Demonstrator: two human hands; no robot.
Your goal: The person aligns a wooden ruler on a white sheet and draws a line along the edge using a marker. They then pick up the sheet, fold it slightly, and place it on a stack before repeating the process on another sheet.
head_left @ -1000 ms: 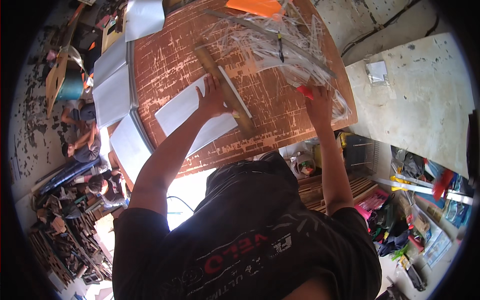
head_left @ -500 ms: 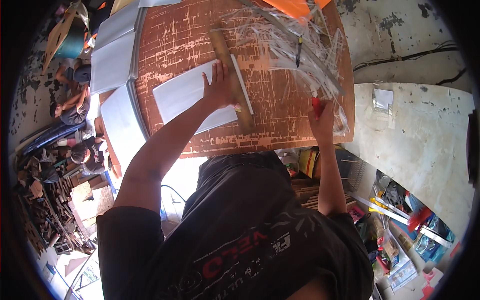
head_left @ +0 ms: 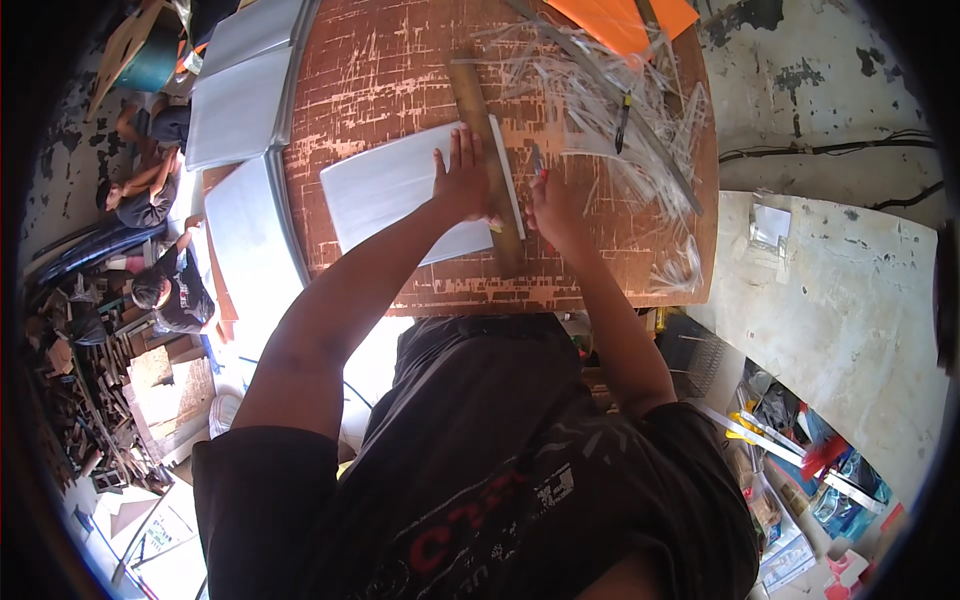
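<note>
My left hand lies flat with fingers stretched out over white translucent plastic sheets. Its thumb side presses against a long brown straightedge, which lies across the sheets close to their right edge. A narrow strip of the sheets sticks out to the right of it. My right hand is closed round a red-handled utility knife, its blade pointing away from me. The knife is just right of the straightedge, apart from it. Most of the handle is hidden by my fingers.
Stacked translucent sheets line the table's left side. Clear plastic offcuts heap at the far right, with a black pen-like tool, a long metal strip and orange sheets. Two people sit at left beyond the scored brown tabletop.
My right hand has come left with the utility knife, from beside the offcuts to near the straightedge. My left hand stays on the sheets. The whole view has shifted slightly.
</note>
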